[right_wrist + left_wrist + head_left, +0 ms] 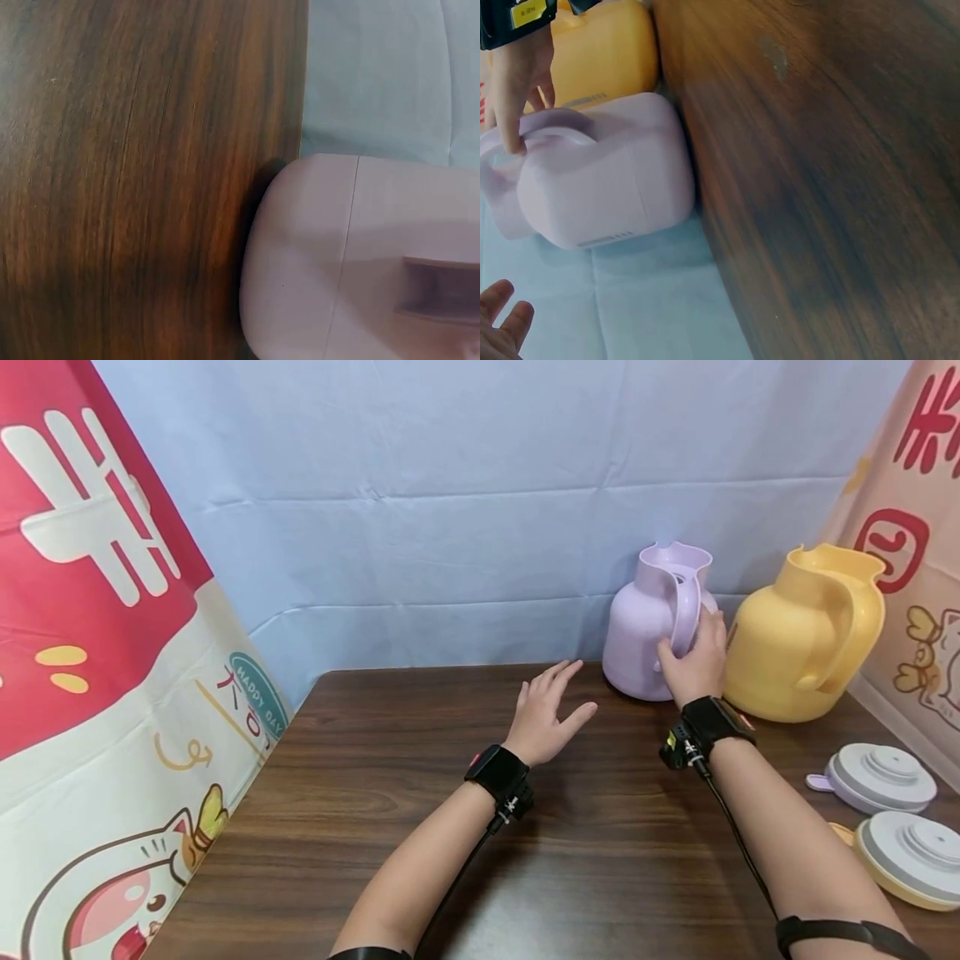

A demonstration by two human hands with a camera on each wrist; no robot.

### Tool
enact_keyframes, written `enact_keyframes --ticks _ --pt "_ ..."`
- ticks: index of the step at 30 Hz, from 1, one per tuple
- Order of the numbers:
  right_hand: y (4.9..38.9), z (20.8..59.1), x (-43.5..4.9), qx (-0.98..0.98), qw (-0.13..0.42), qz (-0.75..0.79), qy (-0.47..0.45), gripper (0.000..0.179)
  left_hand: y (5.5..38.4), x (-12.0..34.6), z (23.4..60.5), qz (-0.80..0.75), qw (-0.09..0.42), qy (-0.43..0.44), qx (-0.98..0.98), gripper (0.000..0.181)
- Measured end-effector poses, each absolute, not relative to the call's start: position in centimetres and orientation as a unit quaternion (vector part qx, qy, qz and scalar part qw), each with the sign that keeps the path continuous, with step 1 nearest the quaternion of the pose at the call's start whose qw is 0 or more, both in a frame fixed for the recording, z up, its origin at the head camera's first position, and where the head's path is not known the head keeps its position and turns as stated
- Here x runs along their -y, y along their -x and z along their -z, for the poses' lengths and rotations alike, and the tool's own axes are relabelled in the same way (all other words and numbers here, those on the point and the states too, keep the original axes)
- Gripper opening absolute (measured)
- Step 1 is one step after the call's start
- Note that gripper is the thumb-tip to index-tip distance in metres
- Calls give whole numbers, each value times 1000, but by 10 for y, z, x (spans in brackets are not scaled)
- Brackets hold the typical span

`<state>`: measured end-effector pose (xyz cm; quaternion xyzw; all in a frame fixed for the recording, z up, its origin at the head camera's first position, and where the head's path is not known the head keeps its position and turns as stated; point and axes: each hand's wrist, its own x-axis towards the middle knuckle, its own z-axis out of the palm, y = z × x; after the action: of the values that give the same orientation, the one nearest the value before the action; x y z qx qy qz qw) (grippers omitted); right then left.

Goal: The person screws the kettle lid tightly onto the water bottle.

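Note:
A lilac thermos jug (637, 627) without its lid stands upright at the table's back edge. My right hand (697, 664) is at its handle (686, 610), thumb on the left side and fingers on the right. In the left wrist view, that hand (517, 90) comes down over the handle from above. Only the jug's lower body (300, 262) and the foot of its handle show in the right wrist view. Left of the jug, my left hand (543, 714) hovers with fingers spread and holds nothing. Its fingertips (516, 322) enter the left wrist view's lower corner.
A yellow thermos jug (787, 643), also lidless, stands close on the right. Two grey-topped lids, one lilac-rimmed (885, 777) and one yellow-rimmed (915, 860), lie at the table's right side. A pale blue cloth (450, 552) hangs behind the brown wooden table (360, 793); printed cloths flank it.

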<state>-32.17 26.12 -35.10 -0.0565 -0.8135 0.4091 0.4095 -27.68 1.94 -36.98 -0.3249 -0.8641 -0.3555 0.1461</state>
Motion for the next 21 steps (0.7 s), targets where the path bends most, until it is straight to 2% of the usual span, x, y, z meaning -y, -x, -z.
enact_keyframes --ticks 10,21 --pt "321 347 -261 809 418 -410 55 40 278 -12 377 351 140 311 872 62" --pt "308 343 -260 845 356 -379 125 32 279 -6 373 352 137 302 875 62"
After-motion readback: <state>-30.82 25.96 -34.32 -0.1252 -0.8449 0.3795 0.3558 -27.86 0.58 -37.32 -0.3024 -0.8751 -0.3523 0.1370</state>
